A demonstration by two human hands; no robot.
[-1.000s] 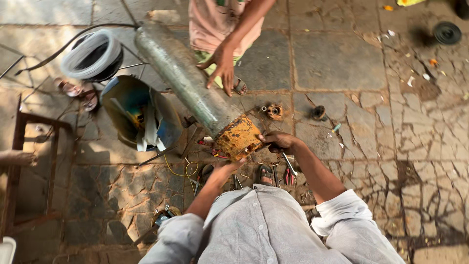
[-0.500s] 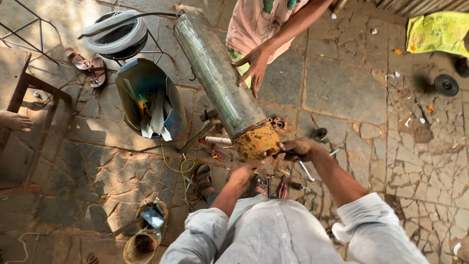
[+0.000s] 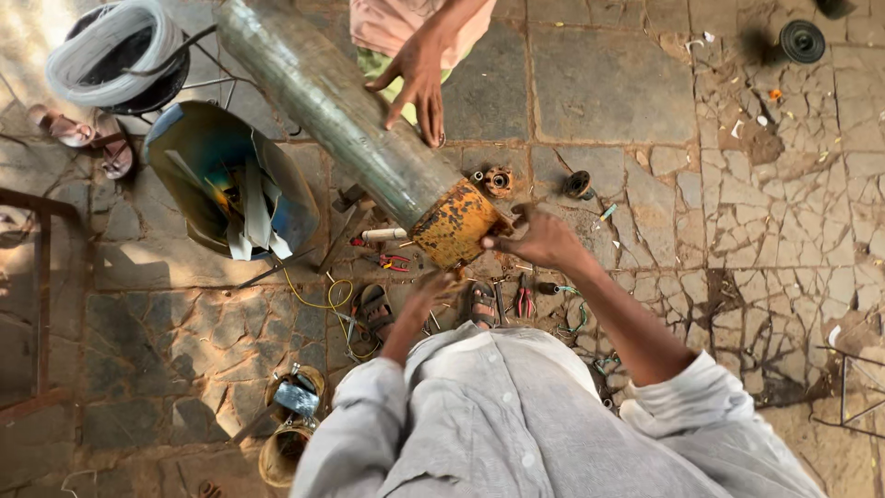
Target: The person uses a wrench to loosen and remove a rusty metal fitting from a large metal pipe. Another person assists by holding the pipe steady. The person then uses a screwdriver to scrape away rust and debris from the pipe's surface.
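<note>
Cracked stone paving (image 3: 608, 83) forms the work surface, with grit and small scraps lying on it. One long grey-green metal cylinder (image 3: 323, 101) lies slanted across it, running from the far left toward the near centre, and ends in one rusty orange end cap (image 3: 456, 221).

The person's right hand (image 3: 539, 242) is at the right edge of the end cap, fingers curled against it; what the fingers pinch cannot be told. The left hand (image 3: 429, 293) sits just below the cap, fingers loosely bent; whether it touches the cap or holds anything cannot be told.

A second person's hand (image 3: 419, 78) rests flat and spread on the cylinder body at the far side, gripping nothing.

Just beyond the cap lies one small rusty round fitting (image 3: 496, 180), and to its right one small dark round part (image 3: 579, 184). One pair of red-handled pliers (image 3: 524, 297) lies near the person's sandalled feet, and one yellow wire (image 3: 323, 297) loops to their left. One blue cut-open drum (image 3: 230, 180) holding sheet scraps stands to the left of the cylinder, with one white coiled hose (image 3: 111, 46) on a dark ring at the far left. One black disc (image 3: 800, 39) lies at the far right
</note>
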